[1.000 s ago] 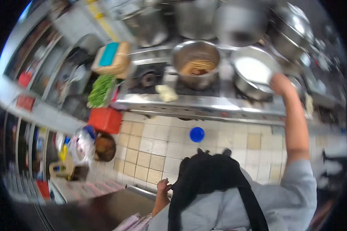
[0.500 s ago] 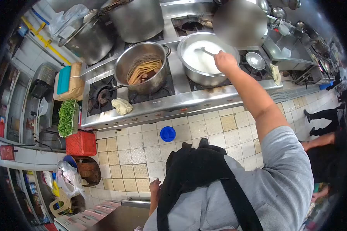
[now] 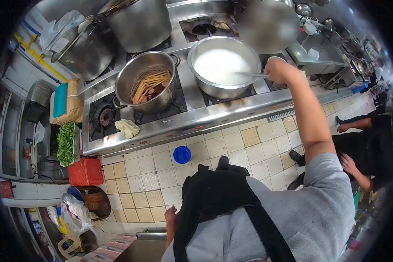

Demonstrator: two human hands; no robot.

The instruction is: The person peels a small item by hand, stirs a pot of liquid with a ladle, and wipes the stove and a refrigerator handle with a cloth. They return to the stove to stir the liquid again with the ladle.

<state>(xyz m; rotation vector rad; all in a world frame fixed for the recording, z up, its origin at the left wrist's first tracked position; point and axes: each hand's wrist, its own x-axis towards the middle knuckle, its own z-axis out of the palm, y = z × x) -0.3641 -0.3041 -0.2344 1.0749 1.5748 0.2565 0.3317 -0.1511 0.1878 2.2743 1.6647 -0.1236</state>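
My right hand [image 3: 279, 70] is closed round the handle of a metal ladle [image 3: 249, 74] at the right rim of a wide steel pot [image 3: 225, 91]. The ladle's far end is sunk in white liquid [image 3: 219, 63] and hidden. To the left, on the same stove, stands a two-handled steel pot [image 3: 159, 101] holding brown sticks [image 3: 150, 85] that look like cinnamon bark, with other dark pieces. My left hand [image 3: 171, 214] hangs low by my side, away from the stove, fingers loosely bent and nothing visible in it.
Tall stockpots [image 3: 137, 26] stand behind. A cloth [image 3: 127, 128] lies on the stove's front edge [image 3: 196, 120]. A blue tub [image 3: 182, 154] is on the tiled floor. Leafy greens [image 3: 67, 144] and a red crate [image 3: 85, 171] are at left. Another person [image 3: 358, 148] stands close at right.
My right hand has moved right, from over the white liquid to the pot's right rim, drawing the ladle with it. The view has shifted, and the person at right has come nearer.
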